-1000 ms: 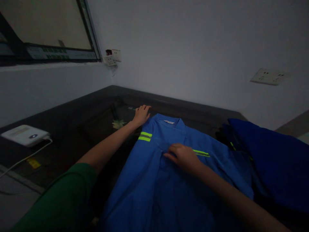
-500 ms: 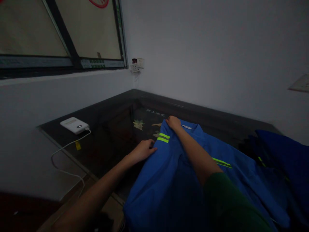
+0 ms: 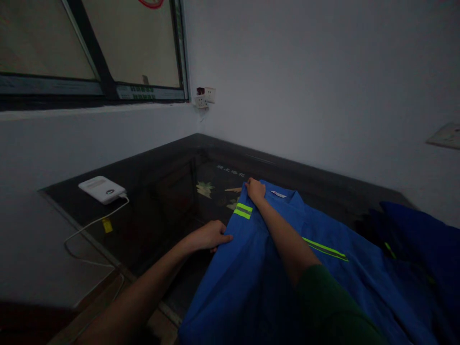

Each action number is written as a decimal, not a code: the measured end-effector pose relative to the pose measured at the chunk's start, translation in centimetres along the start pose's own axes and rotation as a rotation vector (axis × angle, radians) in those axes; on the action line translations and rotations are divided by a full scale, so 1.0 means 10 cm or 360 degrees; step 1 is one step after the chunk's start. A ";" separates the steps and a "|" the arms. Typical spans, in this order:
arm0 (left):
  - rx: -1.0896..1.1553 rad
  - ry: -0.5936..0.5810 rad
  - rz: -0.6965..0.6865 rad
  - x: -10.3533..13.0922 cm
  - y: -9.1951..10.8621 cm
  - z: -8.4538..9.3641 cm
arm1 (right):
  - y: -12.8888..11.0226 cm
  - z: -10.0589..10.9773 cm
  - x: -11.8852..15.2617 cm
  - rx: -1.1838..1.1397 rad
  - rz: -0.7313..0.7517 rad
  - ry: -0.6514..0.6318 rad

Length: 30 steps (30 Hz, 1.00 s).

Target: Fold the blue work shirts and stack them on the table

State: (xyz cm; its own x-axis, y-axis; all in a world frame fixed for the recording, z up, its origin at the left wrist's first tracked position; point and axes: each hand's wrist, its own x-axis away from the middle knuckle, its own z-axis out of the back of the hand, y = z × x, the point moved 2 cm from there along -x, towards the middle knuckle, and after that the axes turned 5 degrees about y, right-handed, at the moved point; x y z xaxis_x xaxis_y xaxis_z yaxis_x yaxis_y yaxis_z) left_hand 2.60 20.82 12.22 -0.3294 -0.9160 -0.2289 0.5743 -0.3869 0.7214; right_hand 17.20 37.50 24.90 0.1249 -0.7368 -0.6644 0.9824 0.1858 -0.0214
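A blue work jacket [image 3: 247, 268] with yellow-green reflective stripes lies spread over the dark glossy tabletop [image 3: 154, 201]. Its collar, with a white label [image 3: 278, 194], points toward the back wall. My right hand [image 3: 256, 189] is closed on the cloth at the shoulder, just above the striped band [image 3: 243, 211]. Lower down the same edge, my left hand [image 3: 215, 235] pinches the jacket between thumb and fingers. The right forearm lies across the jacket and covers part of its front.
A white device [image 3: 101, 189] with a cable sits at the table's left, near a yellow tag [image 3: 107, 225]. Folded dark blue clothes [image 3: 420, 239] are piled on the right. Walls bound the table behind and left; a socket [image 3: 210, 95] is in the corner.
My left hand keeps its grip on the jacket edge, its fingers now curled under it. The right hand has shifted slightly left at the shoulder, and more of the chest stripe shows.
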 end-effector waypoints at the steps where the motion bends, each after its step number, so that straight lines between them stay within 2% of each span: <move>1: -0.0150 0.0070 0.0004 0.01 0.01 0.03 | 0.00 0.02 0.01 -0.0009 0.0014 -0.0003; 4: -0.0633 0.0490 0.0017 -0.02 0.05 0.22 | 0.13 0.21 -0.02 -0.0059 0.0061 -0.0017; 6: -0.0765 0.0728 -0.0021 -0.17 0.11 0.39 | 0.36 0.41 -0.06 -0.0070 0.0070 0.0002; 7: -0.0734 0.0775 -0.0053 -0.29 0.15 0.47 | 0.51 0.53 -0.07 -0.0059 0.0057 0.0012; 10: -0.0501 0.0788 -0.0112 -0.79 0.31 0.65 | 1.10 0.86 -0.03 0.0017 -0.0055 0.0001; 12: -0.0420 0.0794 -0.0050 -1.15 0.42 0.71 | 1.53 1.02 0.07 0.0070 -0.0152 -0.0029; 15: -0.0403 0.0724 0.0096 -1.58 0.56 0.74 | 2.08 1.14 0.29 0.0142 -0.0274 -0.0089; 17: -0.0370 0.0636 0.0179 -1.76 0.61 0.74 | 2.34 1.14 0.42 0.0168 -0.0324 -0.0142; 20: -0.0319 0.0525 0.0250 -1.88 0.63 0.77 | 2.53 1.07 0.54 0.0172 -0.0362 -0.0207; 25: -0.0278 0.0381 0.0290 -1.90 0.57 0.81 | 2.59 0.92 0.53 0.0106 -0.0340 -0.0300; 30: -0.0238 0.0442 0.0178 -2.01 0.50 0.78 | 2.64 0.84 0.43 0.0111 -0.0313 -0.0305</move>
State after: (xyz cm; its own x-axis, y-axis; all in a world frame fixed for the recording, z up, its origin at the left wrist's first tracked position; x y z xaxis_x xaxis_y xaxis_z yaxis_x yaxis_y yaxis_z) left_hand 6.28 38.16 25.56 -0.0531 -0.9397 -0.3379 0.7058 -0.2747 0.6530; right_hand 44.86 33.77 27.77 -0.0513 -0.8649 -0.4993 0.9967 -0.0130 -0.0800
